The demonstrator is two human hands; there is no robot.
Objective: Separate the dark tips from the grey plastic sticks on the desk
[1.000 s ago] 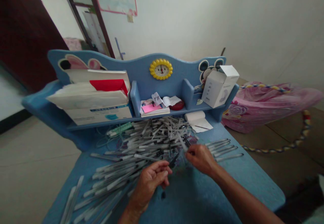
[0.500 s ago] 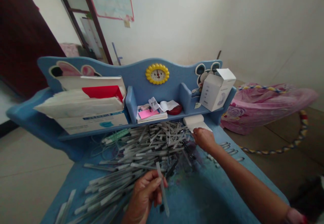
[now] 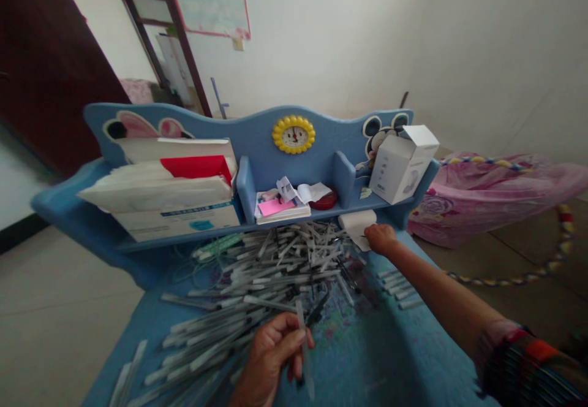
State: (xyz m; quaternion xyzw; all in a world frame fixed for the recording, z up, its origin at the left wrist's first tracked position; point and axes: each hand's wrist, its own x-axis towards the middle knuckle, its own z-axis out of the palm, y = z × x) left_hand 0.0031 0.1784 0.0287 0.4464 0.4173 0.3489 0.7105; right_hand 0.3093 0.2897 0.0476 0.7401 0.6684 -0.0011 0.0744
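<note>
A slim, translucent pen barrel (image 3: 306, 358) stands nearly upright between the thumb and fingers of my left hand (image 3: 275, 352), above the near middle of the desk. My right hand (image 3: 381, 239) is stretched to the back of the desk, its fingers closed on the loose end of a white paper roll (image 3: 358, 220). What exactly its fingertips pinch is partly hidden. A large pile of similar pens (image 3: 294, 260) spreads from the shelf's foot toward the left front. Several pens (image 3: 399, 285) lie side by side under my right forearm.
A blue shelf (image 3: 257, 131) with a yellow clock (image 3: 293, 135) runs along the desk's back. It carries a carton of papers (image 3: 179, 214), a booklet stack (image 3: 280, 211), a red case (image 3: 325, 200) and a white box (image 3: 399, 165). A hoop (image 3: 505, 282) and pink cloth (image 3: 478, 205) are at right.
My right hand has closed up on the paper and shifted slightly right, with the loose end pulled into a different lie. My left hand keeps the pen barrel; the view has turned slightly left.
</note>
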